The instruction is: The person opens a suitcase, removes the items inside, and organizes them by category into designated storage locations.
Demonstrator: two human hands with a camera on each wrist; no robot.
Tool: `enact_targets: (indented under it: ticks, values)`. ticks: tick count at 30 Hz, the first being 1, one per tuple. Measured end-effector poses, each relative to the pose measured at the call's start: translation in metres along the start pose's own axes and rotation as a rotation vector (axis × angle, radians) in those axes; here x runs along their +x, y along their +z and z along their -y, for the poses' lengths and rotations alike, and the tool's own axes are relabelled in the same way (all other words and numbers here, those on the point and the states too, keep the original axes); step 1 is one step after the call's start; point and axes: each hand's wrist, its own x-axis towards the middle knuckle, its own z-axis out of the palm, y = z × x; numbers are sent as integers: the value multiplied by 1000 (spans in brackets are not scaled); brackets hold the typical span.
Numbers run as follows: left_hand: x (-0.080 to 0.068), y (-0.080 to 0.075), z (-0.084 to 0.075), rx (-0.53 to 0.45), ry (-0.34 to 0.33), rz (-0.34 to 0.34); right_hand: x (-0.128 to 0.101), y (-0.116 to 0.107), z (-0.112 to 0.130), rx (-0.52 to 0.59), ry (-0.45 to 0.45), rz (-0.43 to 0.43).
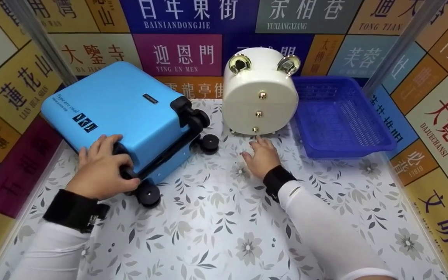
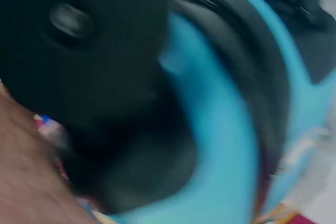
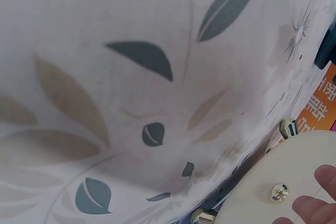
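A small light-blue suitcase lies on its side at the left, with black wheels and black corner mounts. My left hand grips its near corner, fingers curled round the black wheel mount; the left wrist view shows that blue shell and black mount blurred and very close. A cream round drawer box with gold knobs stands in the middle back. My right hand rests flat on the floral tabletop just before it, fingertips at the box's lower front.
A blue plastic mesh basket sits at the back right, beside the cream box. Walls with coloured Chinese sign panels close in the left, back and right sides. The patterned tabletop stretches toward me between my arms.
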Motion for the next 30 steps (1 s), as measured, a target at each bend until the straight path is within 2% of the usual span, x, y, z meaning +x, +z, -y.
enact_targets:
  ticks: [2,5,9,12,17,21,25,30]
  values:
    - [6,-2,-20,49,-60,26,1,0,-1,-7,2,-2]
    - [25,2,-51,105,-112,14,2,0,-2,-5,13,4]
    - [63,25,-85,141,-132,-39,0,0,-1,9,26,19]
    - [93,43,-100,210,-145,-66,-1,0,-1,9,20,12]
    - [134,60,-110,391,-177,-66,-2,2,-1,14,9,-9]
    - [156,64,-112,492,-206,-24,-2,4,1,23,7,-7]
    - [169,65,-117,534,-204,8,-2,4,1,23,2,-17]
    - [175,69,-117,531,-187,-18,-1,3,0,17,-2,-23]
